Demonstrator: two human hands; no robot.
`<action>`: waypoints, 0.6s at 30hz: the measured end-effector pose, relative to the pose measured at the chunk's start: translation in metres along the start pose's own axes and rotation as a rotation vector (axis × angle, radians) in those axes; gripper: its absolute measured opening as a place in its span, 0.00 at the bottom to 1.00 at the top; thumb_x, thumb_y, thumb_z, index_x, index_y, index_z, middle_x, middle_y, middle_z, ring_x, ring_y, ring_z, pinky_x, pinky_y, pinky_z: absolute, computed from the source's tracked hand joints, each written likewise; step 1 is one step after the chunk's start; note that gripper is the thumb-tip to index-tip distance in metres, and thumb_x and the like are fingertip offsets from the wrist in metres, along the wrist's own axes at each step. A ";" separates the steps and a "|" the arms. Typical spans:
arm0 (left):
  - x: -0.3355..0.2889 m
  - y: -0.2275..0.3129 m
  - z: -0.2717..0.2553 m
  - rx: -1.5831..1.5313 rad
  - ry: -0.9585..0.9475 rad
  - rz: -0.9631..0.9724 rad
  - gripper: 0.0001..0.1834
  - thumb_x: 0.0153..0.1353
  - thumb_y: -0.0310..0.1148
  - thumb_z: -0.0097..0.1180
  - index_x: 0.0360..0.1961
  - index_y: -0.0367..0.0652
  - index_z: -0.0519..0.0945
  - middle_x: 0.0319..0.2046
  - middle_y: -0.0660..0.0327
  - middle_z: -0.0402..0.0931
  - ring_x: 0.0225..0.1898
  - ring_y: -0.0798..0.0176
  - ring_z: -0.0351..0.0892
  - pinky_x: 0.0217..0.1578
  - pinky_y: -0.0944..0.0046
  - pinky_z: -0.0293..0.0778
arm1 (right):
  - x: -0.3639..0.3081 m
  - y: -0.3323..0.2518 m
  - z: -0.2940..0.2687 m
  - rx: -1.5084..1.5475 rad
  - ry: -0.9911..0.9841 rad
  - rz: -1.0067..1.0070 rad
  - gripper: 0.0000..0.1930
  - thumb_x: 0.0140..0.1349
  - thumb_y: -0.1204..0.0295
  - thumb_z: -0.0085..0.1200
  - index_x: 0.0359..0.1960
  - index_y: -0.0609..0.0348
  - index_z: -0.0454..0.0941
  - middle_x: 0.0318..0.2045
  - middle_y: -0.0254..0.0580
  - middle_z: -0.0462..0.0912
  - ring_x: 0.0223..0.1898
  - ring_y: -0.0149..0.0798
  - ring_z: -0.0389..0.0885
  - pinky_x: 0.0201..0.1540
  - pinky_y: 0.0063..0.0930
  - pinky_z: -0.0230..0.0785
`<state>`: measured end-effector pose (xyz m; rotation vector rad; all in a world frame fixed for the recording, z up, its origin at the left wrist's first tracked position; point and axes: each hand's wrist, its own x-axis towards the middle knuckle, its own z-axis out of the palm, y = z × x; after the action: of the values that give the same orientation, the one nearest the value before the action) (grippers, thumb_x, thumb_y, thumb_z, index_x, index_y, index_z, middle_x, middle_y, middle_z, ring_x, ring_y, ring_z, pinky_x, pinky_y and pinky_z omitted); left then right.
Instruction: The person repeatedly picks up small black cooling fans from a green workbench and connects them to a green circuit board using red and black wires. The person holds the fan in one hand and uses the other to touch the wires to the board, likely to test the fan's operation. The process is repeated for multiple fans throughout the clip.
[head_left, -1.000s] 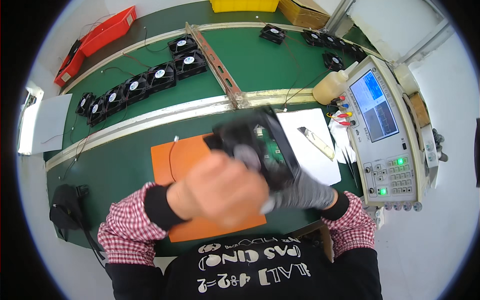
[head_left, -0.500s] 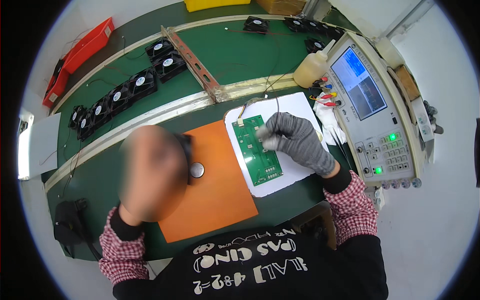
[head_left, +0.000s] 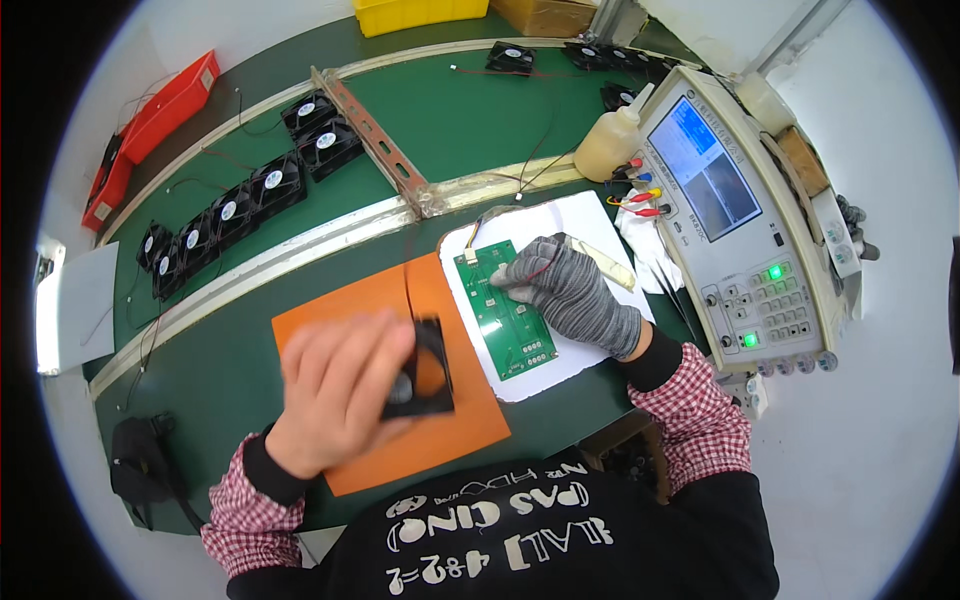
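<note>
My left hand, bare and blurred by motion, has its fingers curled over the left side of a black square cooling fan above an orange mat. Orange shows through the fan's round opening, and a thin dark cable runs up from its frame. In a grey knit glove, my right hand has thumb and fingertips pinched together over the upper part of a green circuit board. A thin red wire crosses the gloved fingers; what the fingertips hold is hidden. The board lies on a white sheet, its white connector at the top.
A cream test instrument with a lit screen stands at right. Next to it are a squeeze bottle, clip leads and tweezers. More black fans line the green bench beyond a metal rail. Red bins sit far left.
My left hand has moved right and nearer with the fan, so more of the fan's frame shows. My right fingertips have shifted slightly left and down over the board.
</note>
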<state>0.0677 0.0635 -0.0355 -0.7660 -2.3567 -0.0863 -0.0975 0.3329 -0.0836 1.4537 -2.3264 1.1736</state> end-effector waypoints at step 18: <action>0.014 0.010 -0.040 -1.998 -0.236 -0.594 0.21 0.60 0.34 0.63 0.48 0.30 0.76 0.35 0.41 0.79 0.35 0.47 0.82 0.37 0.53 0.79 | -0.002 0.006 0.002 -0.013 -0.011 -0.007 0.06 0.52 0.73 0.64 0.32 0.48 0.83 0.32 0.31 0.79 0.40 0.39 0.78 0.47 0.35 0.64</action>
<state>0.0870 0.0692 0.0032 -0.6971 -1.8607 -2.8731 -0.1013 0.3344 -0.0892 1.4666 -2.3304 1.1499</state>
